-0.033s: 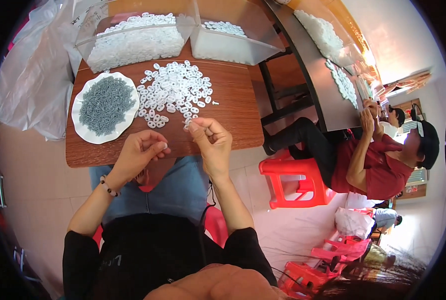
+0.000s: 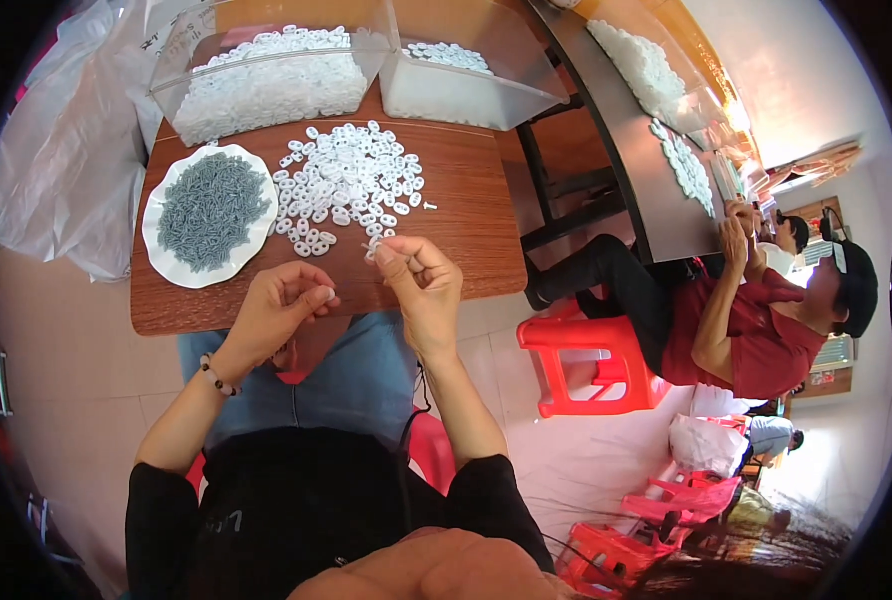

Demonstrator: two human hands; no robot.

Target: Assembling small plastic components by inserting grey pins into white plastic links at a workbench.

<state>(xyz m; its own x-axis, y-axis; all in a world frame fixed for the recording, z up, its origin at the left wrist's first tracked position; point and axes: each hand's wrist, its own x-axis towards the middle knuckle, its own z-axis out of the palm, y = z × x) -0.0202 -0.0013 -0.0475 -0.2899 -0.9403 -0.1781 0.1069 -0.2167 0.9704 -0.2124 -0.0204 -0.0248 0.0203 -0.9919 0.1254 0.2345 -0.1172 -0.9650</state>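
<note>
My right hand [image 2: 426,285] is closed in a pinch at the near side of the pile, its thumb and forefinger on a small white oval piece [image 2: 373,250]. A thin bit sticks out beside that piece, too small to make out. Lower and to the left, my left hand [image 2: 286,305] has its thumb and fingertips pressed together over the table's near edge; what they hold, if anything, is hidden. Beyond both hands lies a pile of white two-holed oval pieces [image 2: 351,170]. Left of the pile, a white scalloped plate [image 2: 156,235] bears many small grey screws [image 2: 216,210].
Two clear bins stand along the back of the brown table [image 2: 466,200], a left bin [image 2: 276,95] and a right bin [image 2: 466,95], both with white pieces. A tiny loose screw [image 2: 429,206] lies right of the pile. A co-worker [image 2: 756,320] sits on a red stool [image 2: 586,365] at right.
</note>
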